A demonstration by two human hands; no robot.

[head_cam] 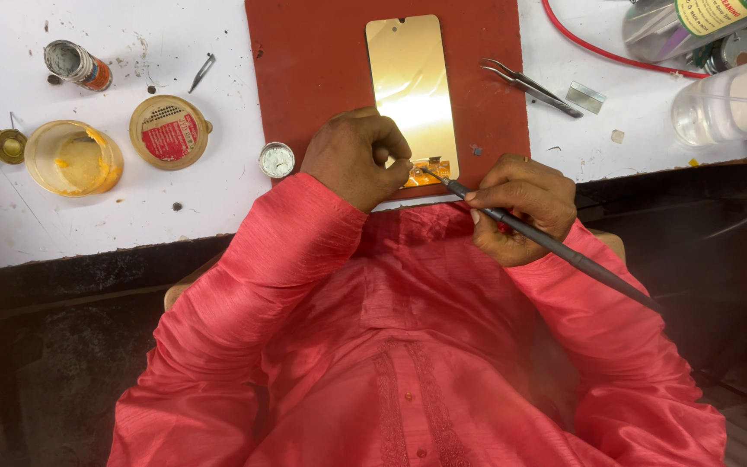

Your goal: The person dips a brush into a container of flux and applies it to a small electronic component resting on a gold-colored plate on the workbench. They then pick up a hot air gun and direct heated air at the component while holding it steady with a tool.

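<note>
Mid-soldering, seemingly: left hand [356, 156] clenched, pinning the gold panel [411, 91] on the red mat [304, 69], right hand [525, 203] gripping the iron [546, 242], tip at the orange ribbon [430, 170]; next, likely steady, light contact.

Small electronics repair workshop: stained white bench [10, 216] w/ red rubber work mat [313, 78], steel tweezers [529, 86], open yellow flux tin [73, 157], clear plastic solvent bottle [728, 108], red wire [598, 52].
</note>
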